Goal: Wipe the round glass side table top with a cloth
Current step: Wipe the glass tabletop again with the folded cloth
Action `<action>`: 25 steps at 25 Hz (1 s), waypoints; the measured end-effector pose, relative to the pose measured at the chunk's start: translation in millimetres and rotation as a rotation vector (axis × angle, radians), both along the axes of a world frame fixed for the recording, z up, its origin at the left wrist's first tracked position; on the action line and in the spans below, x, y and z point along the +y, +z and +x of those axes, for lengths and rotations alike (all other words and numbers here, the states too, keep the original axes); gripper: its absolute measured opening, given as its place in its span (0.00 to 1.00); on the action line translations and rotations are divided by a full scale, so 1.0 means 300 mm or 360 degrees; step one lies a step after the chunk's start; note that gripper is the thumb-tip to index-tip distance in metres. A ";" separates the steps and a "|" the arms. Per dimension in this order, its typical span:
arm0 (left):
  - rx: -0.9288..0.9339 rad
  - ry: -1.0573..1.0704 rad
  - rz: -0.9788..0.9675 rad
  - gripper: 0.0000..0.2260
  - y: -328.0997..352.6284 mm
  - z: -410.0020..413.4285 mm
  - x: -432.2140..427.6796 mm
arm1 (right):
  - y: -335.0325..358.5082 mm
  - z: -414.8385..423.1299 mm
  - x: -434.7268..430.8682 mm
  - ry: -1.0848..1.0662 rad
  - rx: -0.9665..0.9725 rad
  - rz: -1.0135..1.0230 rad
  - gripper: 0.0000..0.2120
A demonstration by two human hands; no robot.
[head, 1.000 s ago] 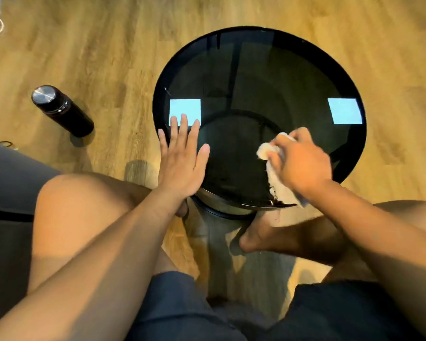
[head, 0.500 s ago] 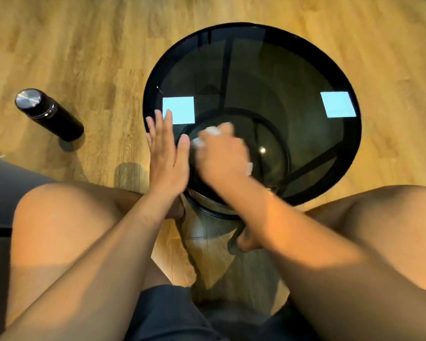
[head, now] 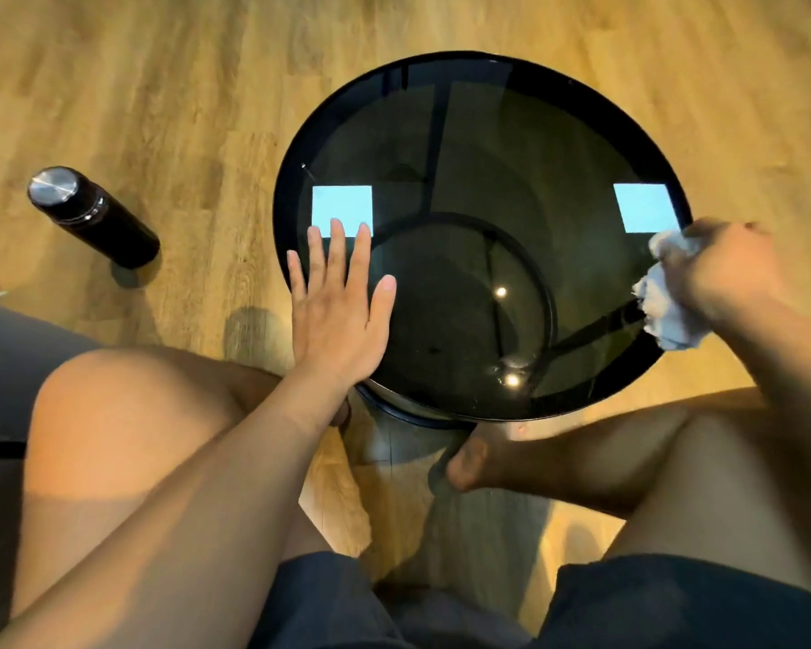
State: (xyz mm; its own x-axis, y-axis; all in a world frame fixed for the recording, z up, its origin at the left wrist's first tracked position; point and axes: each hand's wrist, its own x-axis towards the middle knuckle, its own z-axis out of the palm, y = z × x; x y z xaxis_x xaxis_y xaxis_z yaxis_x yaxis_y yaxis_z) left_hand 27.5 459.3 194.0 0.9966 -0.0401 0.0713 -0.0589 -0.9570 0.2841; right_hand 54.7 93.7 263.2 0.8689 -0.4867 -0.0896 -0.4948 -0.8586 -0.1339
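View from a head-worn camera, looking down at a seated person's bare knees and a round bench with a dark smoked-glass top that stands on a wooden floor. The left hand lies flat on the near left part of the glass, fingers straight and spread, steadying the bench. The right hand is at the far right edge of the glass, fingers curled around a crumpled white cloth, which bunches out beneath and to the left of the hand and rests on the rim. Two pale square reflections of light sit on the glass, one by the left fingertips and one just above the cloth. A faint smear shows near the front edge of the glass.

The wiping appears to be mid-stroke, with the cloth at the right end of a sweep. The next move likely calls for drawing the cloth back across the glass with even pressure, taking in the front smear and the far half.

A dark bottle with a metal cap stands on the floor to the left, well apart from the bench.
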 end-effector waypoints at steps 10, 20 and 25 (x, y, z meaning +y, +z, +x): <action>-0.0337 0.0677 -0.1131 0.25 0.036 0.051 0.131 | -0.029 0.007 1.064 0.1066 0.0023 0.0548 0.11; -0.0069 0.0102 -0.0030 0.29 0.004 0.071 0.036 | -0.008 0.020 0.013 0.0428 0.0165 -0.0228 0.15; -0.0184 0.0172 -0.0326 0.28 -0.002 0.071 0.033 | -0.055 0.084 0.181 0.0129 -0.0079 -0.0190 0.16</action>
State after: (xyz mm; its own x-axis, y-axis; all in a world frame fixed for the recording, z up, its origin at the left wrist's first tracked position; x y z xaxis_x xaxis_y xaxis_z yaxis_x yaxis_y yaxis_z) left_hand 48.7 469.3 193.5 0.9791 0.0933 0.1807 -0.0026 -0.8827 0.4699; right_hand 80.0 148.0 246.8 0.9077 -0.4195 0.0087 -0.4186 -0.9067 -0.0510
